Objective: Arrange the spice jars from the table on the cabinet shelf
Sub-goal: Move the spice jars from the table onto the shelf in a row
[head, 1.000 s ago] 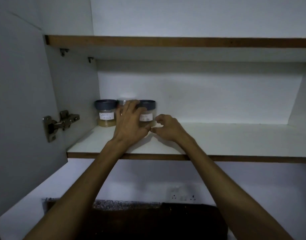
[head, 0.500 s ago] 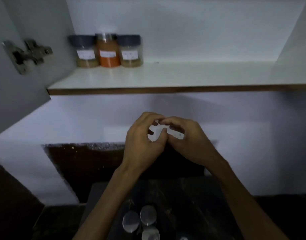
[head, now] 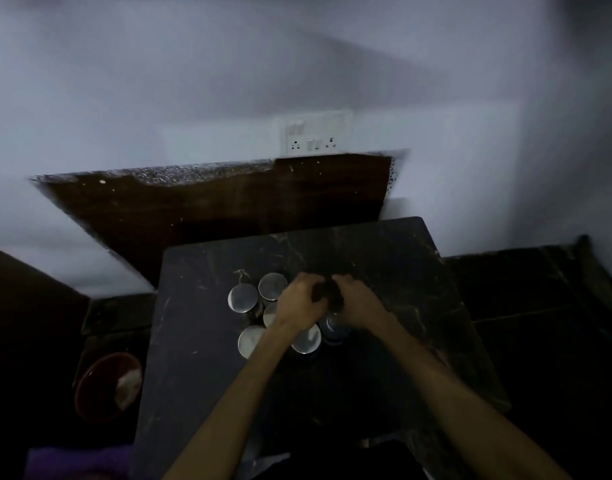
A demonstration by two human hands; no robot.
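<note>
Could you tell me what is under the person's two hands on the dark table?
A dark-lidded jar sits gripped between left hand and right hand. Silver-lidded jars surround it; two are partly covered.

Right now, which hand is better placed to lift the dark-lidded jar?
Either: the left hand and right hand both close on the dark-lidded jar. The right looks slightly better, clear of the silver-lidded jars.

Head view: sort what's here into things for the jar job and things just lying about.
For the job:
silver-lidded spice jars
dark-lidded jar, gripped by left hand and right hand
dark table

Lying about:
red bowl
wall socket panel
</note>
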